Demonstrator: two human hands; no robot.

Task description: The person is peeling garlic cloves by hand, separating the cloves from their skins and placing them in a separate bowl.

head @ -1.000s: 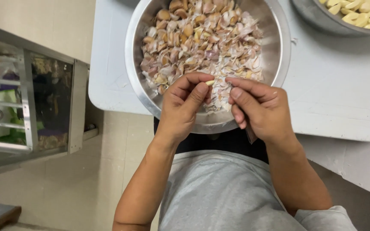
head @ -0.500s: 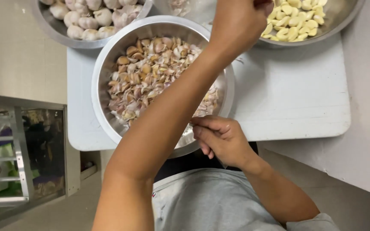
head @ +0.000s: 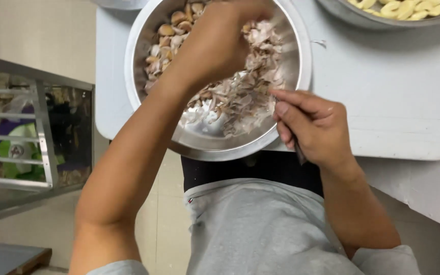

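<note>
Reaching into the steel bowl (head: 143,61) of garlic cloves and papery skins (head: 240,97), the left hand (head: 220,43) is blurred, so its grip cannot be told, while the right hand (head: 314,127), at the bowl's near rim on the white bench (head: 393,91), curls closed around a dark thin tool (head: 299,150).

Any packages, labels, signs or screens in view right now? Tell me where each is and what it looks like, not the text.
Green and white package: far left, behind the glass of the metal cabinet, rounded, with a small round emblem.
Purple item: just above it behind the same glass; too blurred to tell its kind.
Small tag: on the grey shirt's neckline, tiny, reddish.
No signs or screens.
</note>
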